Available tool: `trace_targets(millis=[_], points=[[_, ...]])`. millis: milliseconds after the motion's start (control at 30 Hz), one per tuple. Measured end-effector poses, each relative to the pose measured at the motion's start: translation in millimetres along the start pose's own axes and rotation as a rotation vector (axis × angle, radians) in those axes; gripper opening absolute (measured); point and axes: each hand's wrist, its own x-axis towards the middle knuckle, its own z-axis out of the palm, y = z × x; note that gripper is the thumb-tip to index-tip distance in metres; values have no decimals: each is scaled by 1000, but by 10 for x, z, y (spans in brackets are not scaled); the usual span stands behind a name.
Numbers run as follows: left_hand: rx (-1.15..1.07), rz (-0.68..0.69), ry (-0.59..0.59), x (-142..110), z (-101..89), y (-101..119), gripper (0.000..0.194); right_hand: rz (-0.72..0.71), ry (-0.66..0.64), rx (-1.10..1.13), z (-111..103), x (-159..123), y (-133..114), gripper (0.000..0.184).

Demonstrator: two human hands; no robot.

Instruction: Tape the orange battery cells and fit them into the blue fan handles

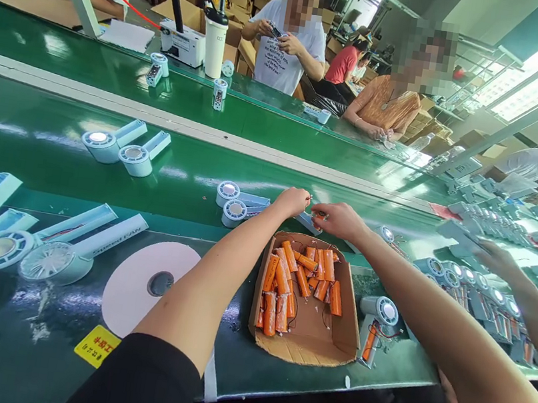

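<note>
My left hand [293, 202] is closed in a pinch above the belt, on something too small to make out. Facing it, my right hand [344, 221] is also closed, its fingertips around a small item I cannot make out. Just beneath them the light blue handle of a fan [309, 223] shows in part. Left of my hands lie two light blue handheld fans [235, 212]. Nearer me stands a cardboard tray [305, 348] holding several orange wired batteries [282, 274]. A fan with an orange battery in its handle [370, 341] lies right of the tray.
Several fans [60, 261] lie at left near a white tape roll [126, 295] and a yellow card [96, 345]. Two more fans [134, 158] rest on the green belt [196, 150]. At right, a co-worker's hand [497, 259] reaches over rows of fans [481, 287]. Other people sit opposite.
</note>
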Motion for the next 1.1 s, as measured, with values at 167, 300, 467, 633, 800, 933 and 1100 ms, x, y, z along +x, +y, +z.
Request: trace_targets(millis=[167,300,467,633,800,933,1100], points=[[20,17,0,19,17,55,30,179,172,322,44,-37,-58,53],[18,17,-1,40,35,92,31,237,71,222,-7,-18,-79,43],[10,13,1,71,65,125,31,289,-68,62,34,74,-135,30],[-1,21,7,101,92,145,29,315,-14,110,27,78,-116,33],[-29,45,11,149,116,168,25,333,51,273,-70,-93,158,34],[-35,63,25,168,137,192,26,290,93,540,-124,-225,429,50],[-26,63,6,195,153,221,27,145,-42,430,-67,-151,466,63]])
